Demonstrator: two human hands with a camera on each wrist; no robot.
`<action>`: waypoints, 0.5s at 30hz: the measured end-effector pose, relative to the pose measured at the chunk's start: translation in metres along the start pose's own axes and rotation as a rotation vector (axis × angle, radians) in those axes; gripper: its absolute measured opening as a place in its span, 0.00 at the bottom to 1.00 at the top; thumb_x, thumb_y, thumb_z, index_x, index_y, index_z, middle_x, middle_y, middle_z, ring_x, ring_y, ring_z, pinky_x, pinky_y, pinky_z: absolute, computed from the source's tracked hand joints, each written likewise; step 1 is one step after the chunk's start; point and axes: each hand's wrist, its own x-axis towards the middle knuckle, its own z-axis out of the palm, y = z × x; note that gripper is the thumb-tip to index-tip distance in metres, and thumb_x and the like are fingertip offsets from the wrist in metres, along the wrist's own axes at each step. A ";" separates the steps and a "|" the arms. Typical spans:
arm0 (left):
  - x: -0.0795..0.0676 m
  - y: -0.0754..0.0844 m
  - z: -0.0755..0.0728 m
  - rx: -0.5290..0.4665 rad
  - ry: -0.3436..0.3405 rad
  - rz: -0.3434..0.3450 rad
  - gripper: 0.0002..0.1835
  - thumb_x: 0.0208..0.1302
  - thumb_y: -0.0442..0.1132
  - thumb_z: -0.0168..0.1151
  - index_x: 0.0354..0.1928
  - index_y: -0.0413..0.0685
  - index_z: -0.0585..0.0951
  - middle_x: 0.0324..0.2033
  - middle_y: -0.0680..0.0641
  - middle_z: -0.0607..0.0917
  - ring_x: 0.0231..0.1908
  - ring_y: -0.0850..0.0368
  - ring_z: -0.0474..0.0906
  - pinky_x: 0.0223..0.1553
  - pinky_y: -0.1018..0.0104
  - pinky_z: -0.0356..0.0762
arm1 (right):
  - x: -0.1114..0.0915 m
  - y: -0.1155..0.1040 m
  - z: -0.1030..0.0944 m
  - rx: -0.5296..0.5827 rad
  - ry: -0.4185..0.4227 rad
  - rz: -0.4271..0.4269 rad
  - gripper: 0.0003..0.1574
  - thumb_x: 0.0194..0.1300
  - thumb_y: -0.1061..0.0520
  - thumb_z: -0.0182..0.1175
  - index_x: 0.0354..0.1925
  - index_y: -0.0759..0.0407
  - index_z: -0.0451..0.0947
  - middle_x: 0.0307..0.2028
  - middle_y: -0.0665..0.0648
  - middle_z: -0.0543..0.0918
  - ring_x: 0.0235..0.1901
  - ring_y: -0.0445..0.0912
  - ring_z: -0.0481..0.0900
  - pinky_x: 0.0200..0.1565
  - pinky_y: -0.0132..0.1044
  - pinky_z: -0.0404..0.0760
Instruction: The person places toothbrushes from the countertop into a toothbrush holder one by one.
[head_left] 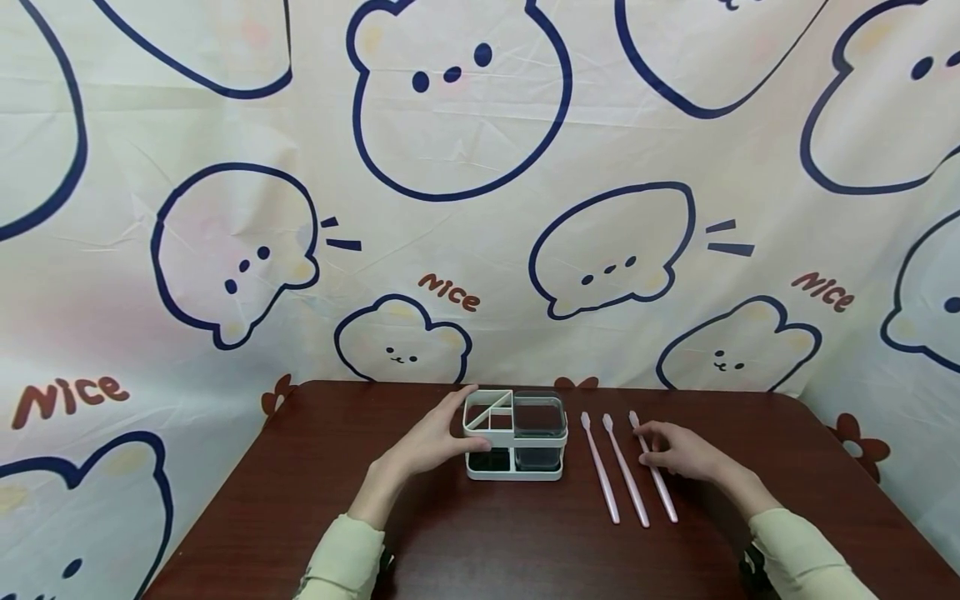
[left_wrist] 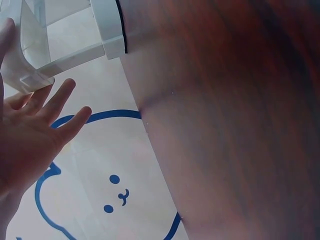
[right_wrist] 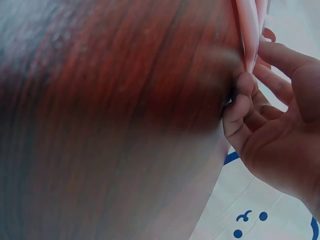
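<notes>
A white two-tier toothbrush holder (head_left: 514,432) stands near the table's back edge, with divided slots at left and a clear grey cup (head_left: 538,414) at right. My left hand (head_left: 431,432) holds its left side, thumb across the front and forefinger at the back corner; in the left wrist view other fingers spread beside the holder (left_wrist: 106,22). To the right lie three pale pink toothbrushes, heads away from me: a left one (head_left: 602,473), a middle one (head_left: 627,473) and a right one (head_left: 664,498). My right hand (head_left: 686,450) pinches the right toothbrush along its upper part.
The dark brown wooden table (head_left: 480,542) ends just behind the holder and the brush heads. Beyond it hangs a pale cloth backdrop (head_left: 495,233) printed with blue-outlined bears, which also runs down both sides.
</notes>
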 end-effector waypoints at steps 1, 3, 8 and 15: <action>0.000 0.000 0.000 0.000 0.000 -0.001 0.51 0.54 0.62 0.71 0.77 0.61 0.57 0.76 0.45 0.59 0.73 0.44 0.60 0.67 0.36 0.64 | 0.000 0.000 0.000 0.000 0.001 0.003 0.30 0.67 0.55 0.64 0.63 0.65 0.72 0.32 0.55 0.74 0.23 0.45 0.72 0.23 0.35 0.73; 0.000 0.000 0.000 -0.003 -0.001 -0.005 0.51 0.54 0.62 0.71 0.77 0.61 0.57 0.76 0.45 0.59 0.73 0.44 0.60 0.67 0.36 0.63 | 0.000 -0.001 0.000 0.003 0.000 0.010 0.29 0.67 0.55 0.64 0.62 0.66 0.72 0.31 0.54 0.74 0.23 0.45 0.72 0.23 0.35 0.73; 0.000 0.000 0.001 -0.008 0.003 -0.009 0.51 0.54 0.61 0.72 0.77 0.62 0.57 0.76 0.46 0.59 0.73 0.45 0.59 0.68 0.36 0.63 | 0.002 -0.001 0.001 0.011 0.003 0.048 0.26 0.67 0.57 0.63 0.61 0.65 0.73 0.29 0.54 0.75 0.21 0.44 0.73 0.20 0.35 0.74; 0.000 0.000 0.001 -0.017 0.003 0.003 0.51 0.56 0.58 0.72 0.77 0.58 0.57 0.76 0.45 0.59 0.73 0.43 0.60 0.67 0.35 0.63 | 0.002 -0.005 0.002 0.004 0.018 0.079 0.28 0.64 0.57 0.66 0.60 0.63 0.73 0.27 0.54 0.75 0.20 0.45 0.76 0.20 0.38 0.77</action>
